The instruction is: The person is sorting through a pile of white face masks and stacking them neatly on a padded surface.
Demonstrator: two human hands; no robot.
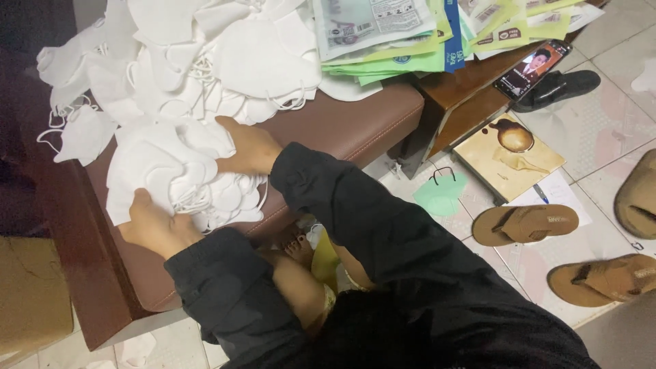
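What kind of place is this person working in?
Probably a home used for piecework: flip-flops lie on the tiled floor, and both hands gather white face masks on a padded brown bench.

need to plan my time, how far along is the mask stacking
Done: nothing clearly finished shows. In hand: left hand and right hand squeeze a stack of white masks on the brown bench. Left: a big loose mask pile and the green-edged pouches behind it.
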